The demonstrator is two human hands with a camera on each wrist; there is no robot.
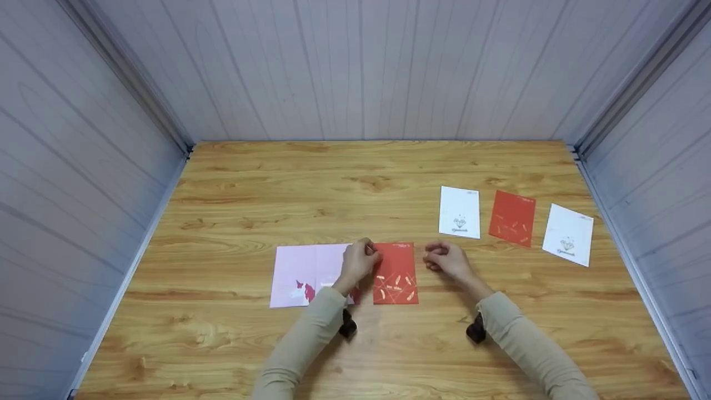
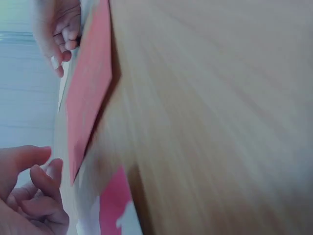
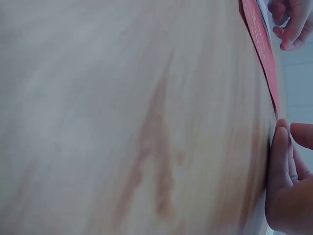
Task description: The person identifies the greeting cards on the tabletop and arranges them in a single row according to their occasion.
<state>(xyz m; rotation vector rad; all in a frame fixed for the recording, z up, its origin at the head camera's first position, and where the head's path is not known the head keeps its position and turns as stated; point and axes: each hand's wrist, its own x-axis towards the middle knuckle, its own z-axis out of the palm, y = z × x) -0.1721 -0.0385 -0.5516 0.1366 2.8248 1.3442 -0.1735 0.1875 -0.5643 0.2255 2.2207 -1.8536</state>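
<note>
Red card [image 1: 395, 272] on the table [image 1: 222, 339], just right of the pink card [image 1: 295, 269]
Left hand [image 1: 357, 262], loosely curled and empty, near both cards; right hand [image 1: 451, 262], also loosely curled and empty, just beyond the red card's right edge

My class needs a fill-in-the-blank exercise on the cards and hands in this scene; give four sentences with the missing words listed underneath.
1. The card between the left hand and the right hand is coloured ____.
2. In the head view, the pink paper lies to the ____ of that card.
3. Beyond the right hand, the group of cards numbers ____.
4. The two outer cards of that group are ____.

Missing words: red; left; three; white.
</note>
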